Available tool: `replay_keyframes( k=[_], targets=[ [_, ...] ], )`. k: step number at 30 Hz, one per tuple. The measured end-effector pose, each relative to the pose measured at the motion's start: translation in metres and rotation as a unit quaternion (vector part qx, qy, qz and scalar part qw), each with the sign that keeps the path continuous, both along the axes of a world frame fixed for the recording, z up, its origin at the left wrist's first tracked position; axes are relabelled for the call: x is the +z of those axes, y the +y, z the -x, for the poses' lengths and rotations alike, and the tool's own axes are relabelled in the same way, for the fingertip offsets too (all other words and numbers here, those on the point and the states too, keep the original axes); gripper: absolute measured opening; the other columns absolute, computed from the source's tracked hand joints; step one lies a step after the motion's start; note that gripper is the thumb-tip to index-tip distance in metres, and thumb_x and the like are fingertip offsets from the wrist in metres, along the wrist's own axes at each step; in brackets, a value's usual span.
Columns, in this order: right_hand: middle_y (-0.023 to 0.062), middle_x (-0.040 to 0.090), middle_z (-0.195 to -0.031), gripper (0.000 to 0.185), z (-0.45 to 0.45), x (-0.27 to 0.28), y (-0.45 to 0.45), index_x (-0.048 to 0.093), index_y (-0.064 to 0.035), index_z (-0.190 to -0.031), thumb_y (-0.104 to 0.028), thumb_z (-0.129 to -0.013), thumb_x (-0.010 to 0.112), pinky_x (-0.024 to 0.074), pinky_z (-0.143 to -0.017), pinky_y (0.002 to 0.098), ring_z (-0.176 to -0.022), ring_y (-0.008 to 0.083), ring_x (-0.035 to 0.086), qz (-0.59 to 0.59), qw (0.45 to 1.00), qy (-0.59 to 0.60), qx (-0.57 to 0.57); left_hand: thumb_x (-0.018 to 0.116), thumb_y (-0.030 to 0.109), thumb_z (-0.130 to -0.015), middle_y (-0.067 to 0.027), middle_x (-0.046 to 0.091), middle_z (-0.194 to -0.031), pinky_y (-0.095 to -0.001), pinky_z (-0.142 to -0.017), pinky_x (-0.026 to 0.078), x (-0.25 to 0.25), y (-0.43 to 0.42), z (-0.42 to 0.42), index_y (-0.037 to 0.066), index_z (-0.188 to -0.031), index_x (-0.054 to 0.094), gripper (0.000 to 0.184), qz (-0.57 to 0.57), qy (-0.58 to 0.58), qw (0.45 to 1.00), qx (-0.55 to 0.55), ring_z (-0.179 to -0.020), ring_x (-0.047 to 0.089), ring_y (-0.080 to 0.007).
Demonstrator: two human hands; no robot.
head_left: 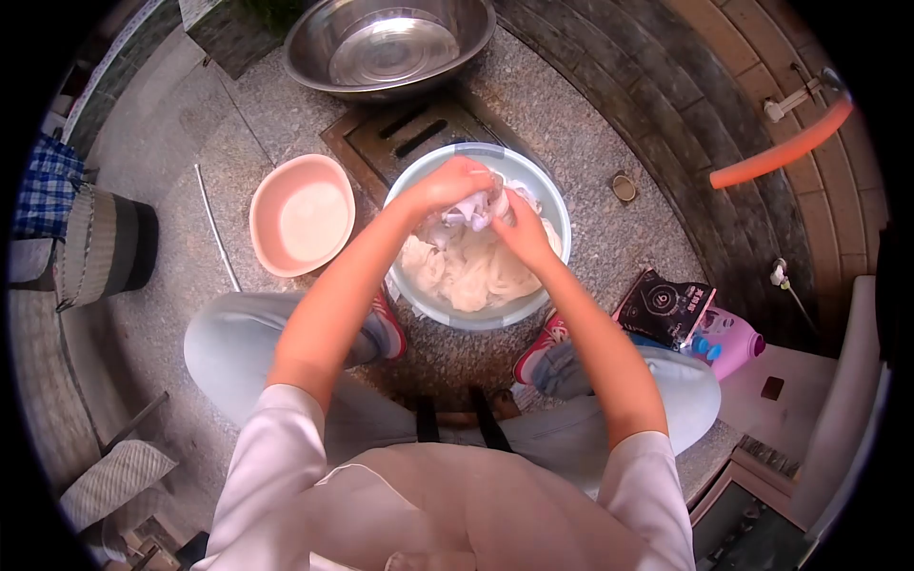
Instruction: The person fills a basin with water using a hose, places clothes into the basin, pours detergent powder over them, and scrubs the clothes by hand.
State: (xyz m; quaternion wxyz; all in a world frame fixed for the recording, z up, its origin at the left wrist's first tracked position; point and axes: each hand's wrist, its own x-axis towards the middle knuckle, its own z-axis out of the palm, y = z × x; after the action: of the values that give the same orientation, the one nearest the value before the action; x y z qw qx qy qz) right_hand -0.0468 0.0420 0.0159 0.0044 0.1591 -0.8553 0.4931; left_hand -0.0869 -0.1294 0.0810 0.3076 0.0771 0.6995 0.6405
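A light blue-grey basin [398, 285] stands on the floor between my feet, with pale cream fabric [471, 276] bunched inside. Over its far half, my left hand [459, 183] is closed on a whitish-lavender cloth [466, 213]. My right hand [520, 230] grips the same cloth from the right, thumb up against it. Both hands are close together, a little above the fabric in the basin. The cloth's lower end hangs toward the basin; whether it touches the fabric below I cannot tell.
A pink basin [263, 217] sits to the left and a large steel basin [305, 71] beyond a drain cover [367, 143]. On the right lie a black packet [665, 306] and a pink-purple bottle [728, 344]. An orange hose [781, 154] hangs from the wall tap. A woven basket [90, 243] stands far left.
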Motion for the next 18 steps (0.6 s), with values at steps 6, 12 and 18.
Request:
replay_keyframes(
  k=[6, 12, 18],
  targets=[
    [0.0112, 0.058, -0.091, 0.023, 0.025, 0.063, -0.005, 0.051, -0.0011, -0.100, -0.005, -0.077, 0.050, 0.0435, -0.071, 0.0282, -0.081, 0.0177, 0.056, 0.119, 0.991, -0.044, -0.034, 0.057, 0.017, -0.074, 0.0004, 0.056, -0.065, -0.0204, -0.052, 0.040, 0.073, -0.010, 0.007, 0.003, -0.071, 0.060, 0.014, -0.045, 0.069, 0.996, 0.046, -0.059, 0.051, -0.0050],
    [0.0042, 0.056, -0.088, 0.020, 0.043, 0.158, -0.002, 0.052, -0.0024, -0.098, -0.003, -0.078, 0.046, 0.0420, -0.071, 0.0252, -0.081, 0.0118, 0.052, 0.162, 0.984, -0.013, -0.067, 0.070, 0.022, -0.069, -0.0040, 0.056, -0.090, -0.0215, -0.066, 0.043, 0.093, -0.030, 0.001, 0.003, -0.101, 0.051, 0.042, -0.057, 0.153, 0.986, 0.025, -0.077, 0.052, -0.0081],
    [0.0033, 0.057, -0.087, 0.020, 0.041, 0.218, -0.015, 0.053, -0.0025, -0.096, -0.004, -0.077, 0.046, 0.0422, -0.070, 0.0254, -0.080, 0.0111, 0.053, 0.128, 0.991, 0.024, -0.018, 0.061, 0.013, -0.073, -0.0041, 0.059, -0.090, -0.0238, -0.074, 0.043, 0.074, -0.031, -0.004, 0.001, -0.100, 0.056, 0.030, -0.054, 0.164, 0.983, 0.061, -0.081, 0.053, -0.0099]
  ],
)
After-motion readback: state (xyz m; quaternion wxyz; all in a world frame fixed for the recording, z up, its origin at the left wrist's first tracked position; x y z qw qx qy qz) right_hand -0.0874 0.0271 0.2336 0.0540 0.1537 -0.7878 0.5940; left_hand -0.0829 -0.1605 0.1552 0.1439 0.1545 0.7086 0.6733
